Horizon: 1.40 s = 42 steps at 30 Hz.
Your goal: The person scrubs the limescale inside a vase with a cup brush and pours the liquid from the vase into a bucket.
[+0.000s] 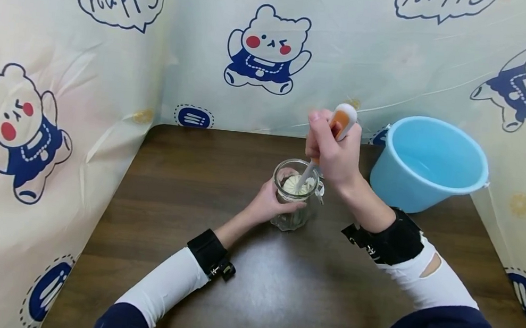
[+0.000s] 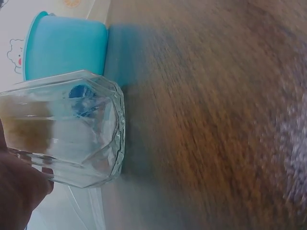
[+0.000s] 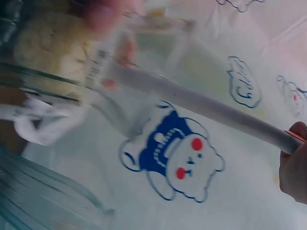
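Note:
A clear glass jar [image 1: 291, 221] with faceted sides stands at the middle of the table, its mouth facing up. My left hand [image 1: 272, 203] grips it from the left, fingers and thumb round its upper part. Up above the mouth, my right hand [image 1: 336, 153] is curled round the orange and white handle of a bottle brush [image 1: 343, 120]. The brush's pale shaft slants down into the jar. Its cream sponge head [image 1: 293, 185] sits inside, just below the rim; through the glass in the left wrist view, the sponge [image 2: 31, 127] looks yellowish. A pale clasp [image 1: 320, 192] hangs at the jar's right side.
A light blue bucket [image 1: 398, 181] stands at the table's back right, close to my right forearm. The dark wooden table [image 1: 184, 177] is bordered at the back and sides by a pale cloth [image 1: 195, 34] printed with bears.

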Tool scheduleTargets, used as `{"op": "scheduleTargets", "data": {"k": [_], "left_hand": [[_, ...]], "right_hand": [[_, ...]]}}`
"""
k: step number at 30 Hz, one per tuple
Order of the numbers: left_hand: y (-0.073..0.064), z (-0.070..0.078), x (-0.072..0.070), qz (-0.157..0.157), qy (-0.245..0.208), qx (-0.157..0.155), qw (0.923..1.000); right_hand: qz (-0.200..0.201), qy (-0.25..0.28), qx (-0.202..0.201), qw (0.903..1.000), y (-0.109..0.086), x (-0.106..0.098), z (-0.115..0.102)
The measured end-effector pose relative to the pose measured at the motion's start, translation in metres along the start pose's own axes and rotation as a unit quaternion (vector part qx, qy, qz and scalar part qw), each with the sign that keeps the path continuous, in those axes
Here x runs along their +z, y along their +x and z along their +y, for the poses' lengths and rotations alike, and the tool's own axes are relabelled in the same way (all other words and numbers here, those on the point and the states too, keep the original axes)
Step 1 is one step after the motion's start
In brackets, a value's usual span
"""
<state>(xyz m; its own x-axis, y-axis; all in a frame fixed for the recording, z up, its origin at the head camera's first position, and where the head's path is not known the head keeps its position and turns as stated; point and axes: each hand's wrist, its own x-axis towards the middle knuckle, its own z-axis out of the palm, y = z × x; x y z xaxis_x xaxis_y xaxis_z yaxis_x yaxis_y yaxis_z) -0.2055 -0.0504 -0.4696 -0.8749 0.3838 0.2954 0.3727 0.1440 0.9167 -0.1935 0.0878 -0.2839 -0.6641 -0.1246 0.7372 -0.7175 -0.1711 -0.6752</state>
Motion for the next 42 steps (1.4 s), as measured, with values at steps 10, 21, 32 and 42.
{"op": "scheduleTargets", "data": {"k": [10,21,32,42], "left_hand": [[-0.003,0.002,-0.002,-0.001,-0.002,-0.003,1.0000],[-0.002,-0.014,0.000,-0.006,-0.003,-0.017,0.9998],[0.004,-0.006,0.000,-0.012,0.015,-0.004,0.9998],[0.002,-0.004,-0.002,-0.017,0.011,-0.014,0.9997]], "right_hand": [[-0.051,-0.071,0.084,0.9926,-0.013,0.009,0.010],[-0.080,-0.135,0.124,0.9798,0.002,0.020,-0.007],[-0.096,-0.157,0.171,0.9679,0.000,0.016,0.000],[-0.071,-0.138,0.190,0.9694,-0.007,0.014,-0.006]]}}
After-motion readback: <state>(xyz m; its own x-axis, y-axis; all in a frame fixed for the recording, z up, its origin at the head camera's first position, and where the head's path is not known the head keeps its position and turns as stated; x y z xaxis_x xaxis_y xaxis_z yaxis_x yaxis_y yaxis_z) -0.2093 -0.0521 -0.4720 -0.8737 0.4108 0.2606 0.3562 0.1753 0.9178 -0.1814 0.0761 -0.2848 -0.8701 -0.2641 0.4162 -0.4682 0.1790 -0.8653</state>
